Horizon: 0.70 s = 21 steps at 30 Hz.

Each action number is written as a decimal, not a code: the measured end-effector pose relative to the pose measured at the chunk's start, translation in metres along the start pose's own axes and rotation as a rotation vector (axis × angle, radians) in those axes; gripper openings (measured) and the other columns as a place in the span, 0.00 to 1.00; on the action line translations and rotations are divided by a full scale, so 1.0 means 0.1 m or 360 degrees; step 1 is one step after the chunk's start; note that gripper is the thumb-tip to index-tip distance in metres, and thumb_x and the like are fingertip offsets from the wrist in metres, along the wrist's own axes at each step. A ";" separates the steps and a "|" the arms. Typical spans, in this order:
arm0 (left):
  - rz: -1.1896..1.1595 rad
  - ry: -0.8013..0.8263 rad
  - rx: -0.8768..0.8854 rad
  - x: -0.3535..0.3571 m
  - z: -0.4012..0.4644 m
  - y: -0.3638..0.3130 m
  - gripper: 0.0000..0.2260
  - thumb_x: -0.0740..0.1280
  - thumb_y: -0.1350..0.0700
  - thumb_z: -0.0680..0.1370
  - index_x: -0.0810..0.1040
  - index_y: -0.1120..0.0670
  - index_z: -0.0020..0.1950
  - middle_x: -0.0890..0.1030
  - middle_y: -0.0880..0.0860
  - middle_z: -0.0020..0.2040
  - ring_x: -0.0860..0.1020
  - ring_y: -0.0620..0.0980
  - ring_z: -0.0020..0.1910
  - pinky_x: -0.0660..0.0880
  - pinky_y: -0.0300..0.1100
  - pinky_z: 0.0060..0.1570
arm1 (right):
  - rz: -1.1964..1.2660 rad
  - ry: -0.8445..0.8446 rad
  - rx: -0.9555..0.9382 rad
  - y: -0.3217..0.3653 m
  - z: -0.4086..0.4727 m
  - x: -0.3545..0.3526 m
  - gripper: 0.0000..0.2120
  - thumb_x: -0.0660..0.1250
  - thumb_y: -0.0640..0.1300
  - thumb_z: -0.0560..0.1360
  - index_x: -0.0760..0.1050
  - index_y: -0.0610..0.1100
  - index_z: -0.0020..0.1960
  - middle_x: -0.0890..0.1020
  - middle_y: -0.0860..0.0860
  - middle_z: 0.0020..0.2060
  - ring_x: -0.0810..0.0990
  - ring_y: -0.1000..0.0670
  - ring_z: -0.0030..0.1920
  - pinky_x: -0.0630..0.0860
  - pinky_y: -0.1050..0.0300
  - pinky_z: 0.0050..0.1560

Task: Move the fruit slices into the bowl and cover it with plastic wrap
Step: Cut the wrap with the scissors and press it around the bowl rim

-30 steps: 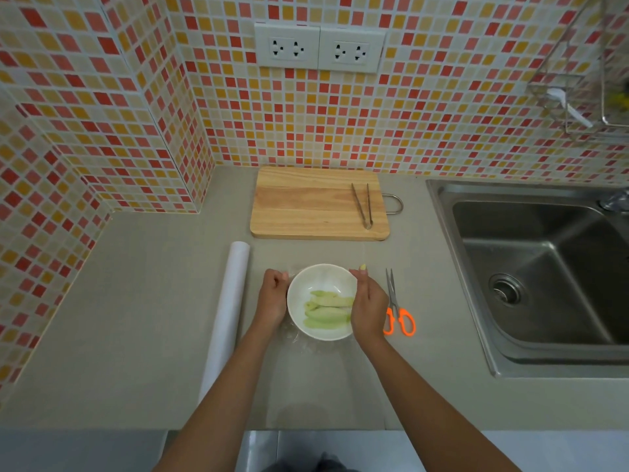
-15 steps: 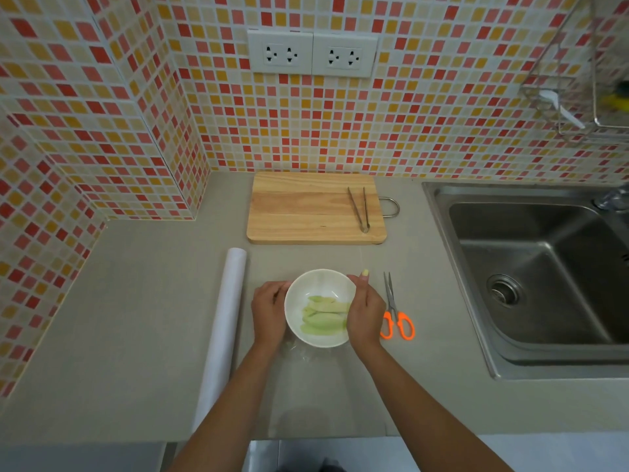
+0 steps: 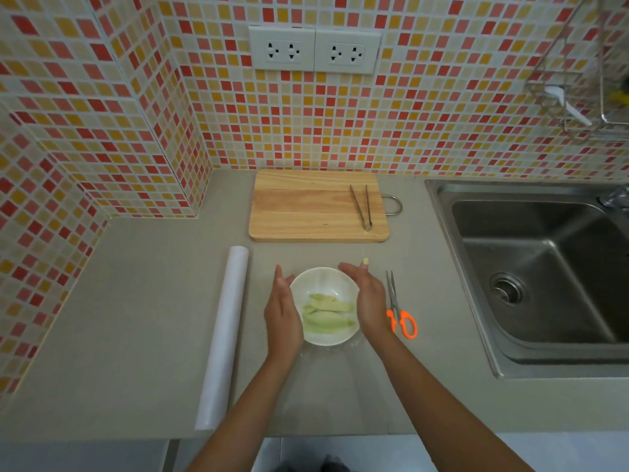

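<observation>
Both hands altered since half a second ago: then curled against the sides of the white bowl (image 3: 325, 306), now opened out — left hand (image 3: 282, 316) and right hand (image 3: 366, 299) flat, fingers straight and pointing away, palms facing each other across the bowl, gripping nothing. Contact with the rim not certain; at most pressed lightly against the sides. Pale green fruit slices (image 3: 326, 316) lying together in the near half of the bowl, none left on the cutting board (image 3: 318, 206), where only the tongs (image 3: 362, 207) rest. Bowl standing on the worktop (image 3: 136, 318) between the roll of plastic wrap (image 3: 223, 338) on the left and the orange-handled scissors (image 3: 398, 310) just beside the right hand. Faint sheen across the bowl mouth and crinkled clear film at its near base — wrap judged already laid over and being smoothed down. Transfer judged complete; cover likely in its final pressing, seal at the far rim unconfirmed.
</observation>
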<state>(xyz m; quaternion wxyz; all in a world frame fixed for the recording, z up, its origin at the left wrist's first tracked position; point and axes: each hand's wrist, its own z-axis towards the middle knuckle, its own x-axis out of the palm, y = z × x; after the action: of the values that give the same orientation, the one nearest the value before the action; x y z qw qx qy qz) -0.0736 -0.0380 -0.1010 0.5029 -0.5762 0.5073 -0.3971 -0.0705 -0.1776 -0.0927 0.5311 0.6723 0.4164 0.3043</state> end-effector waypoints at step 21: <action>-0.0387 -0.0306 -0.0066 0.04 -0.28 -0.02 0.29 0.49 0.37 0.78 0.66 0.48 0.74 0.74 0.45 0.67 0.72 0.41 0.67 0.67 0.32 0.65 | -0.0020 0.0195 0.0076 0.06 0.06 0.04 0.23 0.53 0.53 0.82 0.80 0.40 0.59 0.84 0.47 0.55 0.81 0.50 0.57 0.75 0.57 0.59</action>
<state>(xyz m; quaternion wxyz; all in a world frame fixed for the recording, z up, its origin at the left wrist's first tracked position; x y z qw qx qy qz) -0.0999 -0.0466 -0.0943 0.4855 -0.6790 0.3914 -0.3875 -0.0622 -0.1769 -0.0884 0.4904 0.6623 0.4593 0.3316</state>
